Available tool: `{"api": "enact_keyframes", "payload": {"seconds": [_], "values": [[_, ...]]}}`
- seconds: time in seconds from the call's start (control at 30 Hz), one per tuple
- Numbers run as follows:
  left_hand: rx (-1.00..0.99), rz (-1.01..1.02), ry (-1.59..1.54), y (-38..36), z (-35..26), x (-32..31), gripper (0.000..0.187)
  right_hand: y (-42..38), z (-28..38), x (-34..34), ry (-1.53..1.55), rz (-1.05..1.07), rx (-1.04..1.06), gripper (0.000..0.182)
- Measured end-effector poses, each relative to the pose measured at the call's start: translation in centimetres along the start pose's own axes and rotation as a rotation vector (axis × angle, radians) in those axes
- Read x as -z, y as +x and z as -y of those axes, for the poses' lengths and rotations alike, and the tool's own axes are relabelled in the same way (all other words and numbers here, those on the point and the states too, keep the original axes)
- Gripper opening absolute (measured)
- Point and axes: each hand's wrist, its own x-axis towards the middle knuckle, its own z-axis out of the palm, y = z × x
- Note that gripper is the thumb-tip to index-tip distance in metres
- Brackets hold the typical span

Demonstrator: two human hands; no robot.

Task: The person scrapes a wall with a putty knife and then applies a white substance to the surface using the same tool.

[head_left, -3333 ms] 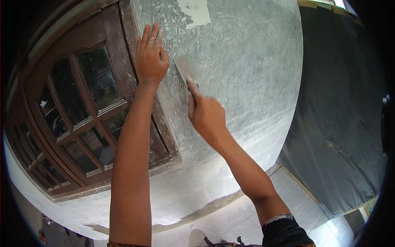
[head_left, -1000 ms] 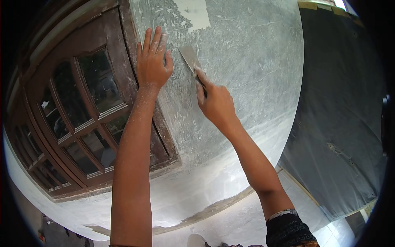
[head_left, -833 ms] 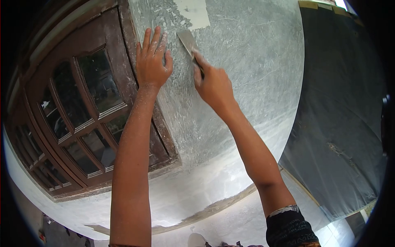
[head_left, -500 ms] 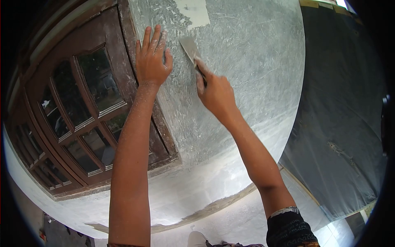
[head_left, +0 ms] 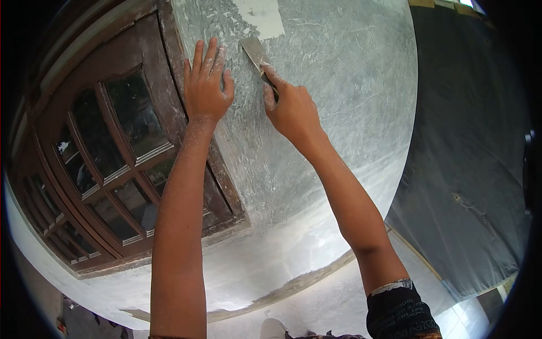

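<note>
My right hand (head_left: 293, 107) grips the dark handle of a putty knife (head_left: 255, 54), its index finger stretched along the blade. The blade's wide edge meets the grey wall (head_left: 333, 73) just below a cream-white patch of old coating (head_left: 262, 16). Flat against the wall beside the wooden window frame, my left hand (head_left: 207, 85) lies with fingers spread and holds nothing. White dust covers its fingers and forearm. Rough, scraped marks show on the wall between the two hands.
On the left is a brown wooden window (head_left: 130, 113) with glass panes. A dark plastic sheet (head_left: 463, 147) hangs at the right. Below, the wall's lower part is whitish, and a pale floor (head_left: 339, 299) runs along its base.
The putty knife and my right hand have moved up the wall, closer to the cream-white patch. My left hand stays in nearly the same place on the wall.
</note>
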Motion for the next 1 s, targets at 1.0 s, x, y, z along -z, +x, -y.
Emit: {"api": "enact_keyframes", "payload": {"seconds": [1.0], "values": [[0.009, 0.179, 0.197, 0.6, -1.5, 0.6, 0.056, -4.2, -0.1, 0.2, -0.042, 0.117, -0.104, 0.046]]}}
